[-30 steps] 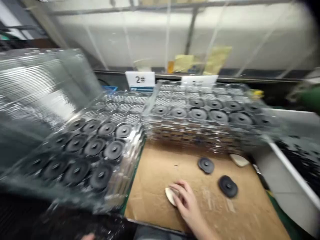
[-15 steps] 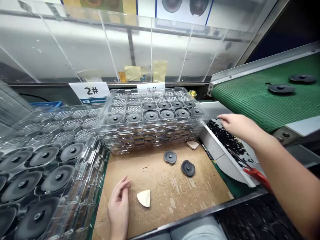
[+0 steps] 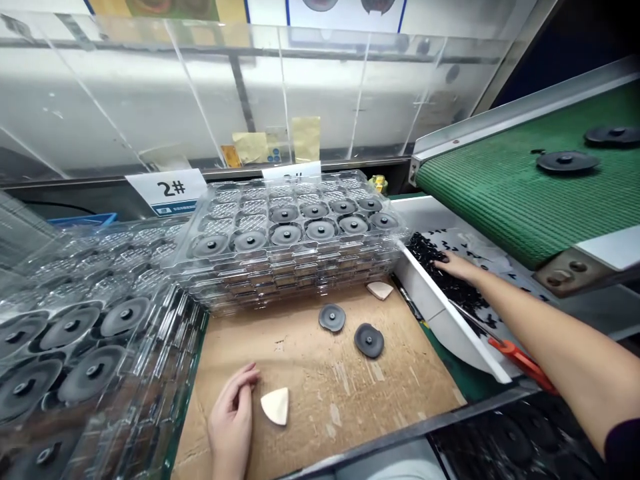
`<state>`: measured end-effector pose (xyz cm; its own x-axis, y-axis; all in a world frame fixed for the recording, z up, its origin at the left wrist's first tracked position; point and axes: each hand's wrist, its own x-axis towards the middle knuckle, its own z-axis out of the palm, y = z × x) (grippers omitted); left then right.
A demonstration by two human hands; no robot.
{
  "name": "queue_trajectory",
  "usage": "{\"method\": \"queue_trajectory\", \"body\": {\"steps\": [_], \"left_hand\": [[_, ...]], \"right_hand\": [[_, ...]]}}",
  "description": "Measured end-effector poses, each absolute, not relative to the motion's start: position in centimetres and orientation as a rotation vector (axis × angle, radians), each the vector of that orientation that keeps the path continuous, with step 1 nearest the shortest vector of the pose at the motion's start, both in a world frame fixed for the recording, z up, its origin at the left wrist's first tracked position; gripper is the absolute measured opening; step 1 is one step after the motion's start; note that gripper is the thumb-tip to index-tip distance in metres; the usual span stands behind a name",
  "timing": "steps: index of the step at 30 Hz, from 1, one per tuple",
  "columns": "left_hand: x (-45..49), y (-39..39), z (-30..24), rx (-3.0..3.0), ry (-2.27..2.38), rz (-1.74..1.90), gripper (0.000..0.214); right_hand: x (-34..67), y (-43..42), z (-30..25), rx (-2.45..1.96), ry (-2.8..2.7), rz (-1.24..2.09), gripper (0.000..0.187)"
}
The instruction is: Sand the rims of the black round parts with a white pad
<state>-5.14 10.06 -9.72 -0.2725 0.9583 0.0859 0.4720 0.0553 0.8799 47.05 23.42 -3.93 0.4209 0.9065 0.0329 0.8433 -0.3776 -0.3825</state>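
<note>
My left hand (image 3: 233,417) rests on the brown board (image 3: 300,360) with its fingers loosely extended and nothing held. Close beside it lies a cream wedge-shaped pad (image 3: 276,405). Two dark grey discs with small central studs, a left one (image 3: 332,319) and a right one (image 3: 369,341), lie farther up the board. A second wedge pad (image 3: 380,290) is near the board's far right corner. My right hand (image 3: 455,265) reaches into a heap of small black pieces (image 3: 457,290) in a white tray (image 3: 437,310); its fingertips are partly hidden there.
Clear plastic trays with grey discs form a stack (image 3: 290,257) behind the board and another (image 3: 150,353) at left. An orange-handled screwdriver-like tool (image 3: 525,363) leans in the white tray under my right forearm. A green conveyor belt (image 3: 500,180) at right carries two discs.
My right hand has lowered from above the white tray into the heap of black pieces. My left hand stays on the board beside the wedge pad. The camera view has shifted slightly.
</note>
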Motion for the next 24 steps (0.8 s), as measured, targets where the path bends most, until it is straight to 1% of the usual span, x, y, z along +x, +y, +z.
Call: {"method": "queue_trajectory", "body": {"steps": [8,14,19,24], "left_hand": [[-4.9,10.4,-9.7,1.474,1.839,1.109,0.028],[-4.8,10.4,-9.7,1.513,1.854,1.066,0.028],[-4.7,10.4,-9.7,1.536,1.857,1.063,0.028],[-4.7,10.3,-9.6,1.544,1.844,1.074,0.028]], "right_hand": [[49.4,23.1,-5.3,-2.421,-1.449,0.373,0.031],[48.9,22.8,-6.0,-2.423,-1.487,0.419,0.031],[48.0,23.0,-5.4,-2.46,-1.483,0.346,0.029],[47.2,21.6,-3.4,-2.454,-1.472,0.2,0.026]]}}
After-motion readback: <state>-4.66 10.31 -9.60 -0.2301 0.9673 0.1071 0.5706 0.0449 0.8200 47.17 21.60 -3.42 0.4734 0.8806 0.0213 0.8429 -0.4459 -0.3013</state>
